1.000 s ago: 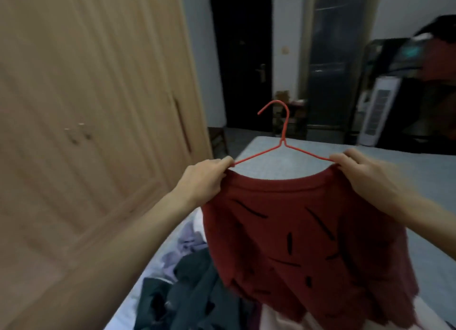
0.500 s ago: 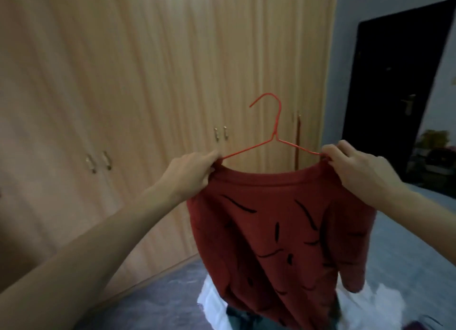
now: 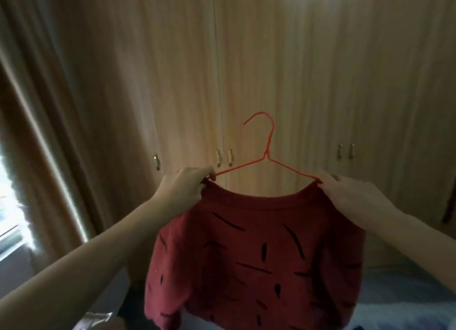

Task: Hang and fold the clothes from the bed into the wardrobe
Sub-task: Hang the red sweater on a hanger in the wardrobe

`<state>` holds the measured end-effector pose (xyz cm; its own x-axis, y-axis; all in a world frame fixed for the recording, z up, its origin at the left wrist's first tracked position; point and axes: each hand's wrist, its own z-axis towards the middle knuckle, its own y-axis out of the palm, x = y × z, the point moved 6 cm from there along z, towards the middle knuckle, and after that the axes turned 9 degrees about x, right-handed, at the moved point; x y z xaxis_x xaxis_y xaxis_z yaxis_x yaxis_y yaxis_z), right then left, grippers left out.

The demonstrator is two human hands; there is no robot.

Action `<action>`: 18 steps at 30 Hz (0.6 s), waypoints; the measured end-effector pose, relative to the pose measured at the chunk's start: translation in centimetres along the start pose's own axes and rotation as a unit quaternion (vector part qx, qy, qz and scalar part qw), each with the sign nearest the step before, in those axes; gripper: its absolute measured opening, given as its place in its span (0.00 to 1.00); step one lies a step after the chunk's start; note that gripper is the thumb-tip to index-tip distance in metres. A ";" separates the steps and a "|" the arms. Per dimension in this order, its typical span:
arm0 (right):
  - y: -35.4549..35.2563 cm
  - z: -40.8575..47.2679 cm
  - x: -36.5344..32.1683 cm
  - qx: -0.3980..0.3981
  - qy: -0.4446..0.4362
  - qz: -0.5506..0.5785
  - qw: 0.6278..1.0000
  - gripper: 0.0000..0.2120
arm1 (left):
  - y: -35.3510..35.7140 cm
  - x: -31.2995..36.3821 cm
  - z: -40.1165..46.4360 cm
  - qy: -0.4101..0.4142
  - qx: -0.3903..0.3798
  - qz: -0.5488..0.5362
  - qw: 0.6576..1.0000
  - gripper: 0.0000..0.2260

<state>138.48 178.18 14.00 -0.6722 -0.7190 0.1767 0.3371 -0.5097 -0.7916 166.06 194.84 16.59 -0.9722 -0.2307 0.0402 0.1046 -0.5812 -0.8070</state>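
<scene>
Red sweater (image 3: 251,255) hangs on a red hanger (image 3: 267,156); left hand (image 3: 183,192) and right hand (image 3: 350,196) fingers pinch its shoulders, seemingly gripping hanger ends too.

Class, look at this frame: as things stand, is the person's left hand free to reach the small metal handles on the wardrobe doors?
Probably not yet. The left hand grips the shoulder of the dark red sweater on the thin red wire hanger. Nothing blocks the metal door handles behind it, but it must let go first.
</scene>
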 end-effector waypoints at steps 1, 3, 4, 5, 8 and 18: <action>1.2 1.1 -1.7 -0.019 -0.013 0.021 1.000 0.10 | -0.1 -1.9 -0.5 -0.014 -0.006 0.011 1.000 0.14; 3.0 3.4 -4.6 -0.037 -0.033 0.040 0.998 0.11 | -0.1 -5.4 -1.3 -0.047 -0.012 0.030 0.998 0.13; 3.7 4.5 -5.7 -0.035 -0.039 0.046 0.998 0.12 | 0.0 -6.8 -1.5 -0.059 -0.014 0.039 0.997 0.13; 4.5 5.6 -6.6 -0.027 -0.044 0.056 0.997 0.12 | 0.1 -8.0 -1.7 -0.066 -0.012 0.046 0.997 0.12; 7.3 9.1 -8.4 0.005 -0.058 0.063 0.996 0.15 | 0.9 -10.9 -1.5 -0.087 -0.014 0.069 0.994 0.11; 16.6 20.3 -8.8 -0.040 -0.106 0.084 0.990 0.14 | 9.5 -16.3 6.4 -0.101 -0.233 0.060 0.966 0.09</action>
<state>163.34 166.48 11.20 -0.4541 -0.8781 0.1509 0.3730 -0.3412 -0.8628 184.23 188.08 12.10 -0.8938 -0.4485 0.0066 0.0623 -0.1388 -0.9884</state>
